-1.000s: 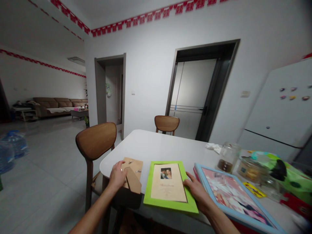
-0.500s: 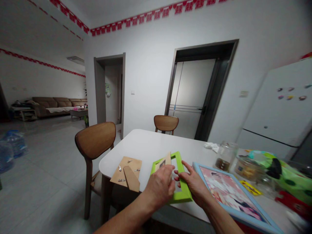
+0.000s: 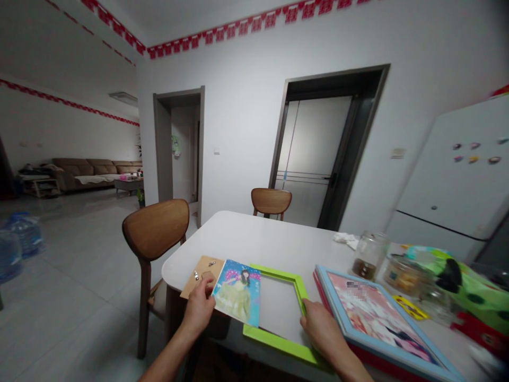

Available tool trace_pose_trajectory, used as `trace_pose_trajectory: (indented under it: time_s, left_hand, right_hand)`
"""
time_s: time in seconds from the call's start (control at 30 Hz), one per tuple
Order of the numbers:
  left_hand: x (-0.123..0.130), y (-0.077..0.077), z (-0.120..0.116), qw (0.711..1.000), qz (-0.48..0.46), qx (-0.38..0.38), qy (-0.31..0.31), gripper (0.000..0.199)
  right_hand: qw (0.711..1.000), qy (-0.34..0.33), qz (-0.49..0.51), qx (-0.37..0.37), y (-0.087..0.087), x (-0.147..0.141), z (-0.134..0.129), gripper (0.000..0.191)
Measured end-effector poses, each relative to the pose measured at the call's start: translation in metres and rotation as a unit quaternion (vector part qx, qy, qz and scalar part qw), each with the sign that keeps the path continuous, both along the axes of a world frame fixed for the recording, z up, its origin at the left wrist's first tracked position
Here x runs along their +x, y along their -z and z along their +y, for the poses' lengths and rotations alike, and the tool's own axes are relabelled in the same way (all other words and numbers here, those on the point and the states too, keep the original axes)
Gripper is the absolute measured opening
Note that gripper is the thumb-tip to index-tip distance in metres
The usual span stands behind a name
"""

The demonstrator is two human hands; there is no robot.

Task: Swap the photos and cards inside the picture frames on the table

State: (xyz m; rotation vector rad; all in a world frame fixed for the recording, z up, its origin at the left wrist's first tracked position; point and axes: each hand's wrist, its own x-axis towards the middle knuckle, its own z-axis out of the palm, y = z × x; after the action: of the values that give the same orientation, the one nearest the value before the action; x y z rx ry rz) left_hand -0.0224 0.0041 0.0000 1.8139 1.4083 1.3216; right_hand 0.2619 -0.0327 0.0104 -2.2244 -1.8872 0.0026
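Observation:
My left hand (image 3: 200, 303) is closed on the left edge of a picture card (image 3: 237, 294), face up, showing a dark-haired figure in a pale yellow gown on blue. Partly beneath this card lies the brown backing board (image 3: 198, 268) with metal clips, its left part showing. On its other side the card overlaps the left side of a bright green photo frame (image 3: 274, 339). My right hand (image 3: 323, 324) grips the frame's right side. Through the frame's opening a pale surface shows; whether a clear pane sits there I cannot make out.
A blue-framed picture (image 3: 338, 313) lies to the right on the white table (image 3: 246, 233). Beyond it are a glass jar (image 3: 368, 257), a lidded container (image 3: 405, 273), a yellow packet (image 3: 409, 306) and a green plastic bag (image 3: 477, 286). A wooden chair (image 3: 157, 225) stands left.
My left hand has moved left, drawing the card out of the green frame; its printed face now shows. The frame now lies lower and flatter, with my right hand on its right side.

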Motion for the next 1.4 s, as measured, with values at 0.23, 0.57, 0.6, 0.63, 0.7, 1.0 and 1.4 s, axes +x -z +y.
trace_pose_trajectory:
  time_s: [0.23,0.57,0.6,0.63,0.7,1.0,1.4]
  left_hand:
    - [0.004,0.004,-0.013,0.996,0.08,0.029,0.025,0.038]
    - [0.031,0.009,-0.031,0.922,0.362,0.081,0.111,0.058]
    - [0.034,0.01,-0.029,0.917,0.374,0.086,0.111,0.058]
    - [0.038,0.011,-0.027,0.913,0.381,0.093,0.111,0.058]
    - [0.043,0.012,-0.022,0.914,0.377,0.103,0.109,0.053]
    - [0.039,-0.035,0.004,0.983,-0.168,0.056,0.056,0.024]
    - [0.107,-0.012,-0.03,0.876,-0.452,-0.109,0.126,0.05]
  right_hand:
    - [0.999,0.006,-0.016,0.029,0.011,0.001,-0.002,0.033]
    - [0.996,0.007,0.032,0.084,0.017,0.005,-0.009,0.043]
    - [0.996,0.005,0.031,0.089,0.019,0.005,-0.009,0.042]
    - [0.995,0.003,0.031,0.095,0.02,0.005,-0.008,0.041]
    - [0.993,-0.004,0.033,0.109,0.024,0.004,-0.008,0.041]
    - [0.92,-0.084,0.318,0.212,-0.007,-0.03,-0.012,0.038]
    - [0.658,0.028,0.737,0.152,-0.014,-0.04,0.013,0.033]
